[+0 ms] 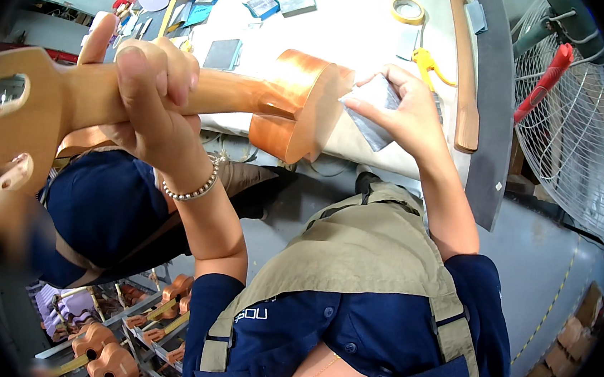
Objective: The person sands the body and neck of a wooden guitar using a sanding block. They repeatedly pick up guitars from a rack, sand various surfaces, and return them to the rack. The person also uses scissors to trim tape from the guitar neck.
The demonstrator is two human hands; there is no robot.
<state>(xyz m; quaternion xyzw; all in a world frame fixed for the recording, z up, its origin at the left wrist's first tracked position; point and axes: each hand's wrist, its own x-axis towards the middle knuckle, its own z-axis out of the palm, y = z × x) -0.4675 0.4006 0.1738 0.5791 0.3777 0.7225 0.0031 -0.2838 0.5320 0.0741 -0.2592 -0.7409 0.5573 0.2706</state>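
Note:
My left hand (154, 89) is wrapped round the neck of an unfinished wooden ukulele (291, 105). The instrument is held up off the table, its slotted headstock toward the left and its orange-brown body toward the middle. My right hand (412, 115) grips a folded grey sheet that looks like sandpaper (377, 112) between thumb and fingers. That sheet is just right of the body's lower end; whether it touches the wood I cannot tell.
The white-covered table (344, 31) bears a tape roll (408, 11), a yellow tool (428, 64), sanding pads (222, 54) and a loose wooden neck (462, 80). A caged fan (573, 126) stands right. A co-worker (110, 207) is close on my left, near racked ukuleles (113, 364).

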